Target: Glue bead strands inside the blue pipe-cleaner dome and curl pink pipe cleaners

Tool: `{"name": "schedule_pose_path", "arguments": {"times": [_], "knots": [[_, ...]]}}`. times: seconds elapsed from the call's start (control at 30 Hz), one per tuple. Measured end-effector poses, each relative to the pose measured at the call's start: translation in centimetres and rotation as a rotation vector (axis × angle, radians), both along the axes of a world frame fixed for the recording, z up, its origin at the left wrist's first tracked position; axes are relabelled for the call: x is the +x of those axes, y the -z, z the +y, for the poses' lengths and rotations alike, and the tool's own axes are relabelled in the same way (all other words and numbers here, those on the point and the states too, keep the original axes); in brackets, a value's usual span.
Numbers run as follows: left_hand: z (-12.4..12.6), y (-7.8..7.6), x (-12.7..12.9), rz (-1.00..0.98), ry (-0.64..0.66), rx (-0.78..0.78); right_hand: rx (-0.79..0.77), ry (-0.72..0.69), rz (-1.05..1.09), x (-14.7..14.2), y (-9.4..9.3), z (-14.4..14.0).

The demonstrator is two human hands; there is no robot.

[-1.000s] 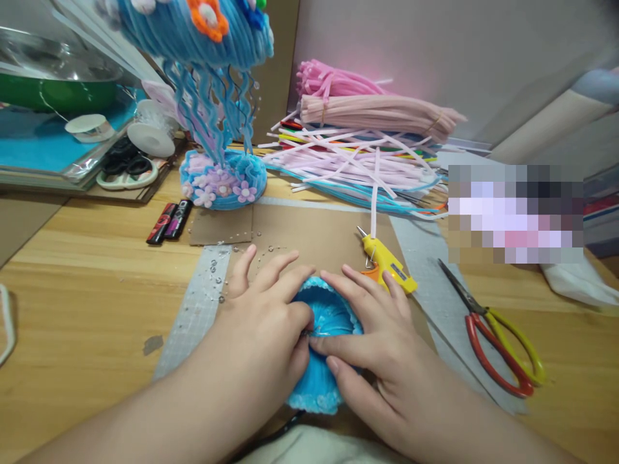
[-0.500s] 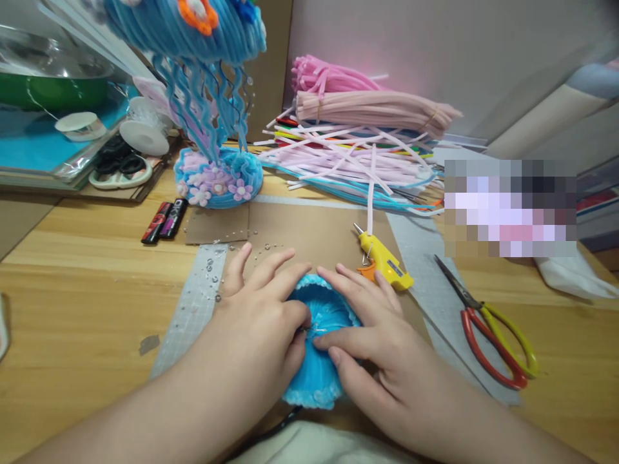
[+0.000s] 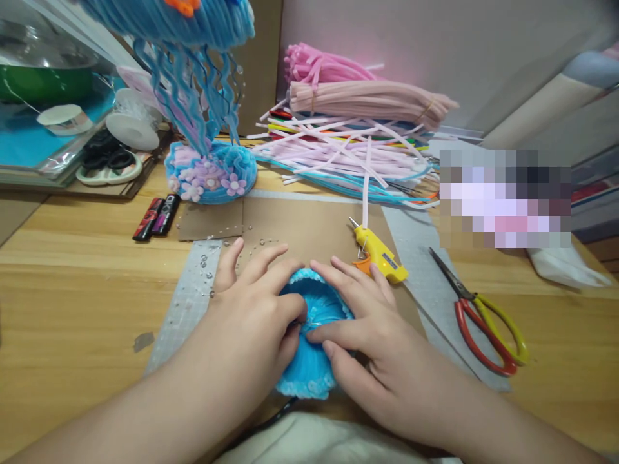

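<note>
A small blue pipe-cleaner cap (image 3: 309,377), hollow with a frilled rim, lies open side up between my hands. My left hand (image 3: 256,309) reaches into it, thumb and forefinger pinched together at the gathered centre; what they pinch is hidden, and the other fingers spread past the rim. My right hand (image 3: 382,341) steadies the cap from the right, forefinger pressing near the centre, thumb at the near right side. Thin clear strands show at the centre. Beyond my right fingertips lies a yellow glue gun (image 3: 380,254).
Cardboard (image 3: 300,225) covers a grey cutting mat (image 3: 181,290). Red-and-yellow-handled scissors (image 3: 483,322) lie right. Pipe cleaners (image 3: 338,158) are piled behind. A blue jellyfish-like pipe-cleaner piece (image 3: 213,174) stands back left, near two marker-like tubes (image 3: 157,216) and a thread spool (image 3: 133,125). Beaded strands (image 3: 206,261) lie left.
The whole view has shifted slightly, so everything sits a little further left and higher. Both hands keep nearly the same hold on the blue cap.
</note>
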State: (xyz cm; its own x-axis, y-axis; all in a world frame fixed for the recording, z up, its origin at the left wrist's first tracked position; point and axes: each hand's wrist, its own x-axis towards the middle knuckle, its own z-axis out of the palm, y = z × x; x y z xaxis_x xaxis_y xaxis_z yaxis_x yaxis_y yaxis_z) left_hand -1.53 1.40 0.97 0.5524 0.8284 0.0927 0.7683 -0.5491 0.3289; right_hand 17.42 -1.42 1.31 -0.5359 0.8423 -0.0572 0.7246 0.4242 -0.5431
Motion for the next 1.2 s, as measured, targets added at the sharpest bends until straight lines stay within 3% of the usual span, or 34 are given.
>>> {"name": "schedule_pose_path", "arguments": {"times": [1.0, 1.2], "knots": [[-0.27, -0.21, 0.18, 0.02, 0.008, 0.028, -0.08, -0.042, -0.002, -0.19, -0.32, 0.17], [-0.46, -0.21, 0.05, 0.032, 0.011, 0.029, 0.196, 0.037, 0.046, 0.26, -0.55, 0.12]]}}
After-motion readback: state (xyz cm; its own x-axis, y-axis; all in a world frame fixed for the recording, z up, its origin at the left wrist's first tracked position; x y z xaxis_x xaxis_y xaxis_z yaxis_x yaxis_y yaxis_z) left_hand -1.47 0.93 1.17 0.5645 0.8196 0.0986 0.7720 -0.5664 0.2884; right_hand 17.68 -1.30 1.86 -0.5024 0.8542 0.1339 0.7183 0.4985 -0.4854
